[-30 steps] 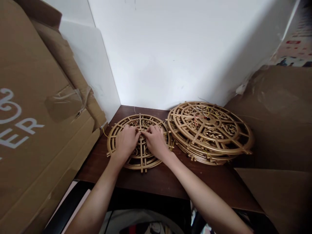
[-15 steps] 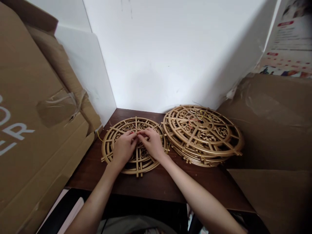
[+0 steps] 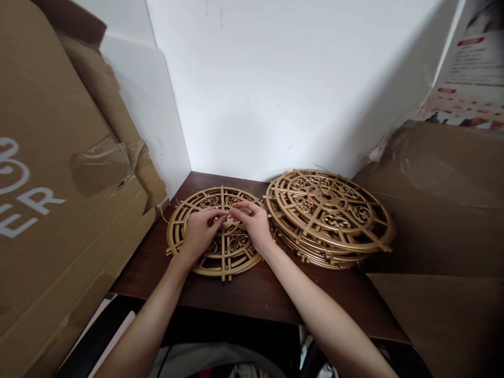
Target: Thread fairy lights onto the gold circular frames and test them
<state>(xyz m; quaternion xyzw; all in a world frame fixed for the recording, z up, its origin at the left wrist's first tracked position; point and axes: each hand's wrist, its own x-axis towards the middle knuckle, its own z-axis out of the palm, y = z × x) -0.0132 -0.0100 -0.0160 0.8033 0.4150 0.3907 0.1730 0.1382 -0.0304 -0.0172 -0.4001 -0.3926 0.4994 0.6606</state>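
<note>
A round gold openwork frame (image 3: 222, 272) with scrolled inserts lies flat on the dark brown table. Over its centre my left hand (image 3: 202, 228) and my right hand (image 3: 252, 220) meet, thumbs and forefingers pinched close together. Something small and thin, perhaps a wire end, is between the fingertips; it is too small to make out. A bit of red shows near the left fingers. To the right, a stack of similar gold frames (image 3: 331, 210) bears thin yellow, white and red wires near its top centre.
A large cardboard box (image 3: 79, 220) with white lettering stands along the left side. Another cardboard box (image 3: 441, 199) is at the right, under a printed sheet (image 3: 472, 79). A white panel (image 3: 252, 84) rises behind the brown table (image 3: 244, 302).
My hands have shifted slightly right over the frame, and the right hand's fingers have turned, with the frame's centre plate showing more. The whole view has moved slightly.
</note>
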